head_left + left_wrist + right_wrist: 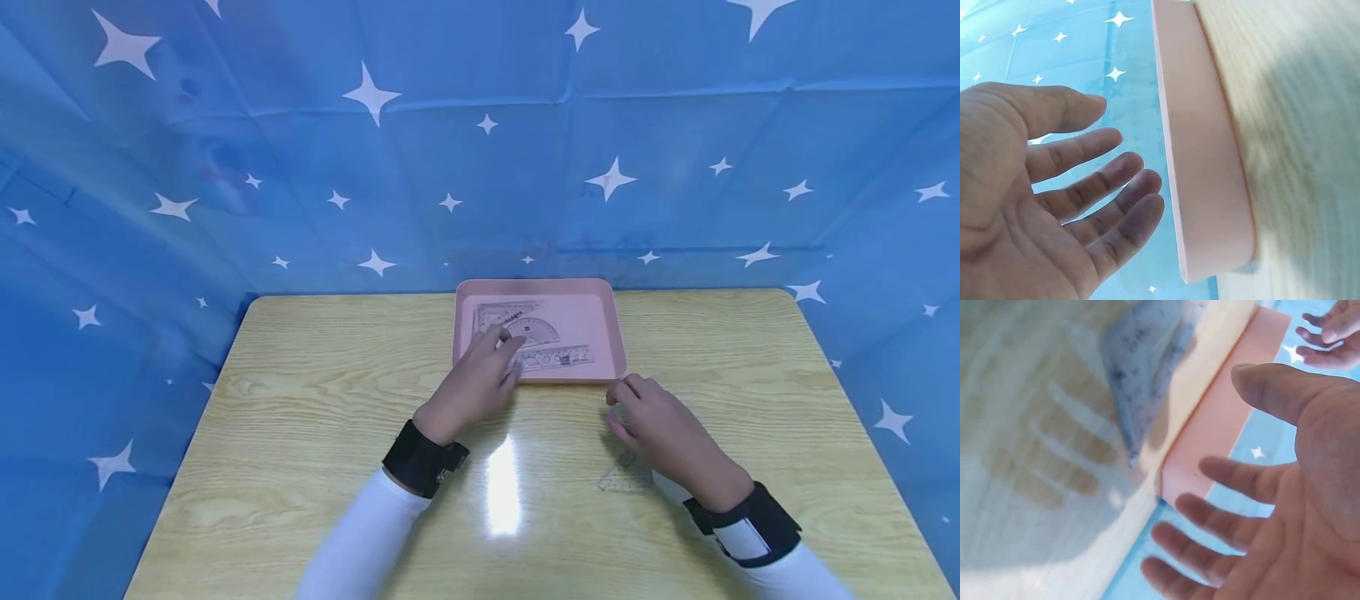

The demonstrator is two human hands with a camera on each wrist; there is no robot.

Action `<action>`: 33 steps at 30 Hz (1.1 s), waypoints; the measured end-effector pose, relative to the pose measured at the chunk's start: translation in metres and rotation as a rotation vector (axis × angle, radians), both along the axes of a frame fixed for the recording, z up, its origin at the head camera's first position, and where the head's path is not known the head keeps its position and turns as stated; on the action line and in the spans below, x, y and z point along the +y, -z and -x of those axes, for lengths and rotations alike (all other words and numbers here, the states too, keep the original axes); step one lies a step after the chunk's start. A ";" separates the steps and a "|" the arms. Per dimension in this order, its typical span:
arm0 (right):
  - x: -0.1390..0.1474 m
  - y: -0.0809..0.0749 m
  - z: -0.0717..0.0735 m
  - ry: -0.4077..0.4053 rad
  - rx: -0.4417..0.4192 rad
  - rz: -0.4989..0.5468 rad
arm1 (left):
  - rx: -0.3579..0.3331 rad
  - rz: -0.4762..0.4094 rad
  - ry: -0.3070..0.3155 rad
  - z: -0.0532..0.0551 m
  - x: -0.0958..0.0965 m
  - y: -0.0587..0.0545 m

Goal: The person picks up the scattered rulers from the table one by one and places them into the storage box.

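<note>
My left hand point(474, 379) hovers over the front left of a pink tray point(588, 312), its fingers loosely bent around nothing. Inside the tray lie a clear set square point(498, 313), a clear protractor point(536, 331) and a clear ruler point(558, 357); the left hand partly covers them. Just off the tray's front right corner, my right hand point(667, 433) is held above the table with relaxed, spread fingers and nothing in them. Beneath it a second clear set square point(621, 478) rests on the wood, partly hidden in the head view; the right wrist view shows more of this set square point(1138, 375).
The wooden table point(315, 400) has the tray at its back edge. Behind and beside it hangs a blue cloth point(495, 192) with white stars. A bright reflection lies on the tabletop between the forearms. Black bands point(423, 458) circle both wrists.
</note>
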State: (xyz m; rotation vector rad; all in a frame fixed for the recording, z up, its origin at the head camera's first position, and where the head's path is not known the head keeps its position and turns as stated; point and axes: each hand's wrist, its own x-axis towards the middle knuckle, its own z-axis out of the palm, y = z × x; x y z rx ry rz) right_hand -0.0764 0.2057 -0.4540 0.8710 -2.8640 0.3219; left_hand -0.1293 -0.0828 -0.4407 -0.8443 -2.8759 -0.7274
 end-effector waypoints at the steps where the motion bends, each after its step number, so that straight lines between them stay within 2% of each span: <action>1: 0.001 0.002 -0.003 0.011 -0.009 -0.009 | 0.002 -0.009 -0.005 -0.002 0.000 0.001; 4: 0.004 0.008 -0.011 0.047 -0.038 -0.028 | -0.007 -0.050 -0.022 -0.007 -0.003 0.003; 8: 0.005 0.013 -0.020 0.095 -0.029 -0.050 | -0.043 -0.083 -0.029 -0.017 -0.007 0.004; 14: 0.007 0.016 -0.028 0.183 -0.037 -0.088 | -0.066 -0.077 -0.034 -0.034 -0.013 0.011; 19: 0.006 0.021 -0.037 0.262 -0.075 -0.111 | -0.020 -0.052 -0.009 -0.046 -0.015 0.019; 24: 0.001 0.021 -0.050 0.392 -0.136 -0.101 | 0.003 -0.037 0.035 -0.054 -0.013 0.027; 27: -0.005 0.021 -0.056 0.449 -0.165 -0.086 | -0.046 -0.024 0.035 -0.057 -0.012 0.031; 33: -0.014 0.023 -0.068 0.483 -0.189 -0.049 | -0.189 -0.004 0.013 -0.059 -0.012 0.033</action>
